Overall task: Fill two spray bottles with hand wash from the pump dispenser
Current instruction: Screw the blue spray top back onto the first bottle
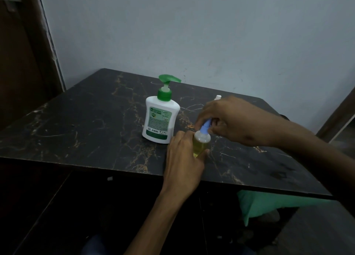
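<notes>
Right hand (226,118) pinches the blue plastic spray cap (206,127); left hand (184,158) wraps the small clear bottle of yellow-green liquid (200,145), upright near the dark marbled tabletop's (76,132) front edge. White, green-pump dispenser (161,118) stands just beside. Steady the base; seat the cap straight before twisting.
</notes>
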Demonstrator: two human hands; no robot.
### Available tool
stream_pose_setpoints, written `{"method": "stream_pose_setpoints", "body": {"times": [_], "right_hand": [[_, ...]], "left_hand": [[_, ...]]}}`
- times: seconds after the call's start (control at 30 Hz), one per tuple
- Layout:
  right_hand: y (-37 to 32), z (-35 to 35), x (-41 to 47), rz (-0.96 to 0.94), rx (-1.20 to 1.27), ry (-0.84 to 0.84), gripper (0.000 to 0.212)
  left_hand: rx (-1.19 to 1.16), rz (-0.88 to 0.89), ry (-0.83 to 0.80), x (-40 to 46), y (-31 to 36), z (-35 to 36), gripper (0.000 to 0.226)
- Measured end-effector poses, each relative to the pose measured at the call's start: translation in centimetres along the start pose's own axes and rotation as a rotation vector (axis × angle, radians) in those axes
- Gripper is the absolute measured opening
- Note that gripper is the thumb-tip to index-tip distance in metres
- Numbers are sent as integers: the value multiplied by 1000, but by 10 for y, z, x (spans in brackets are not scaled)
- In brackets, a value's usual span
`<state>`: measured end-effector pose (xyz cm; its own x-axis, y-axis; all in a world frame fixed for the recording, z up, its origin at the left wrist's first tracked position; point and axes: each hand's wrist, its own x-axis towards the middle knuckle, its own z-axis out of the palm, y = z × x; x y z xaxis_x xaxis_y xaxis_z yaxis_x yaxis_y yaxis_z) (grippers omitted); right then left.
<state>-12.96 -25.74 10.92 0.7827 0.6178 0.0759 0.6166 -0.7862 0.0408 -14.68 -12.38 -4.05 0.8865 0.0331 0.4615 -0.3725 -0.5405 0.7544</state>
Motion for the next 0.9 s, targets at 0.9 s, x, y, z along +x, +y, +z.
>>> {"method": "stream_pose_setpoints", "body": {"times": [0.9], "right_hand": [[15, -4, -7, 135, 62, 50, 32]], "left_hand": [[-25, -18, -8, -2, 3, -4, 35]]}}
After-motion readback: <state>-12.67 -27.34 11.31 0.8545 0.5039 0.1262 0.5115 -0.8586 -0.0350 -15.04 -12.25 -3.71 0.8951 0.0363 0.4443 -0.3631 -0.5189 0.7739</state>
